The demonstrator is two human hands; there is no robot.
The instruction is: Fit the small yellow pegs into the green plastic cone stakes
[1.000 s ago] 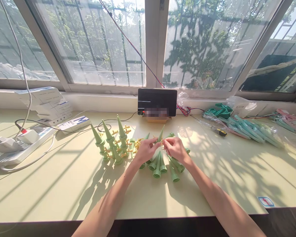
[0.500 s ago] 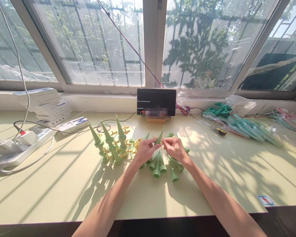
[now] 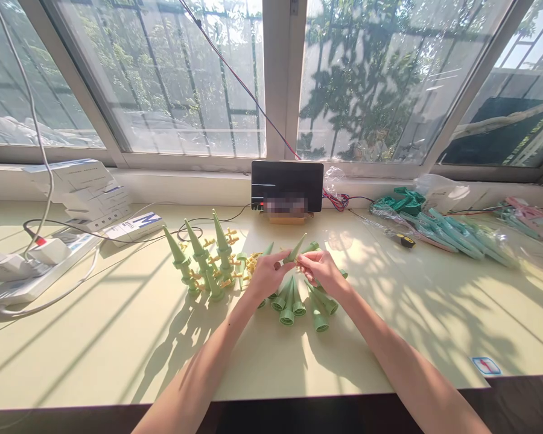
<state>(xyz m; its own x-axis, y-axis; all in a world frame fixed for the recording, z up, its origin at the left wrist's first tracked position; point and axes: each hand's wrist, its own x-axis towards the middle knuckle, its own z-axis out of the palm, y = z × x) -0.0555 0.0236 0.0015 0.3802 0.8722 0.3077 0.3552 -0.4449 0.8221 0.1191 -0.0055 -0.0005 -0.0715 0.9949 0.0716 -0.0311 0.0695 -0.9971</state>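
My left hand (image 3: 270, 275) is closed round the lower part of a green plastic watering spike (image 3: 297, 246), whose point tilts up and to the right. My right hand (image 3: 321, 269) pinches at the spike's base; the fingers hide what they grip there. Below my hands, several loose green spikes (image 3: 320, 318) lie with their open threaded ends toward me. To the left, several green spikes (image 3: 201, 253) stand upright, with yellow valve pieces (image 3: 228, 282) sticking out of their sides. A pile of small yellow parts (image 3: 252, 264) lies partly hidden behind my left hand.
A dark-screened tablet (image 3: 287, 187) stands by the window. At left are white boxes (image 3: 95, 193) and a power strip (image 3: 22, 283) with cables. On the right lie a yellow-black tape measure (image 3: 406, 240) and plastic-wrapped teal items (image 3: 452, 234). The table's front edge runs below my forearms.
The spike in my left hand has tipped further to the right. My right hand's fingers have shifted slightly and curled closer round its base.
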